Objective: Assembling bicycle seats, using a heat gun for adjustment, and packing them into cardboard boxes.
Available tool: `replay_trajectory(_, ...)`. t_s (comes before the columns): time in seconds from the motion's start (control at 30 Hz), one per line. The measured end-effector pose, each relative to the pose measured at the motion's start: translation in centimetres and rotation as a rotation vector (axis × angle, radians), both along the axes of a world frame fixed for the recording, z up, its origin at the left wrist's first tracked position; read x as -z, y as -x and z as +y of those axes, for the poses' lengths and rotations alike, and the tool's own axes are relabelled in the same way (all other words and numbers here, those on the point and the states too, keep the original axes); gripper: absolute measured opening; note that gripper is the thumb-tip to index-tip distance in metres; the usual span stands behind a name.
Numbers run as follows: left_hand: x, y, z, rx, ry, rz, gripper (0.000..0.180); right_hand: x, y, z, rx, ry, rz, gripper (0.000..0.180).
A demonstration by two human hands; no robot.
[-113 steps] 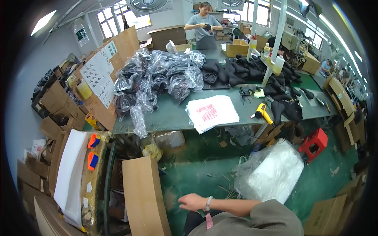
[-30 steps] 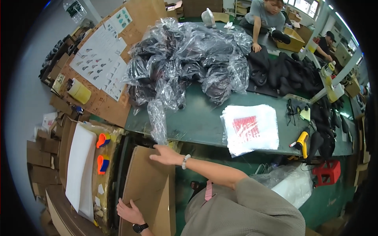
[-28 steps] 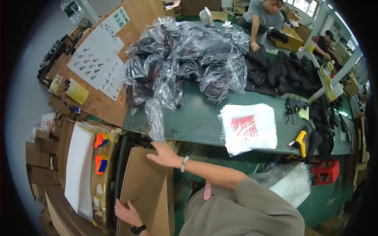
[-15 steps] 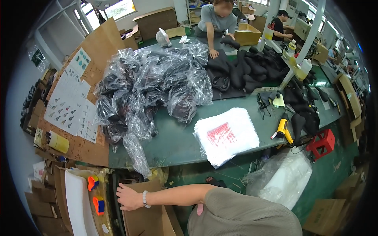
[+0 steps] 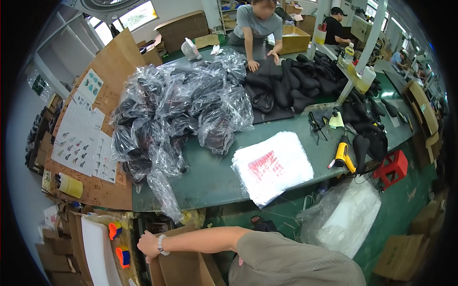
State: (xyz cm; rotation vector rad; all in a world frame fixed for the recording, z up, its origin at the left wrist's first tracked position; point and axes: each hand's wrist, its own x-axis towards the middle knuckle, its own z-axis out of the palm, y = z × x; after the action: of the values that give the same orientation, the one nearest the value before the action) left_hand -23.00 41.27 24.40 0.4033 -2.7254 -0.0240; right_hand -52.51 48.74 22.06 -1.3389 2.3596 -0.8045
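My left arm reaches out to the left, a pale bead bracelet at the wrist. At its end my left hand point(image 5: 150, 245) is closed over the upper edge of an open cardboard box point(image 5: 183, 269) below the table. The fingers bend down over the edge, and their tips are partly hidden. Beside the hand, two orange-and-blue strap rolls point(image 5: 122, 257) lie on a yellowish surface next to a curved white foam sheet point(image 5: 99, 250). My right hand is out of view.
On the green table point(image 5: 205, 178) lie plastic-wrapped black bike saddles point(image 5: 179, 107), a white bag stack point(image 5: 274, 167), a yellow heat gun point(image 5: 342, 155) and black saddle covers point(image 5: 300, 83). A co-worker point(image 5: 257, 28) stands across. A red stool point(image 5: 391, 169) is at right.
My left hand's fingers have gone from spread on the box edge to bent over it, and the box shows more open. The co-worker's hand has put down a black saddle-shaped piece.
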Motion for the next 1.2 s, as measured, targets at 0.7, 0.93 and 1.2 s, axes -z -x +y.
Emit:
replay_trajectory(0.7,0.9,-16.3,-14.1,-0.715,0.555,-0.225,0.066,1.2,-2.5,3.3,0.172,0.555,0.194,0.063)
replay_trajectory(0.93,-1.6,-20.9,-18.0,-0.846,-0.297,-0.522,0.064,0.4,-5.3,7.1,0.465,0.535,0.074,0.093)
replay_trajectory(1.2,-4.7,-22.9,-11.6,-0.337,-0.251,-0.255,0.069,3.4,-8.9,8.3,0.906,0.601,-0.544,0.103)
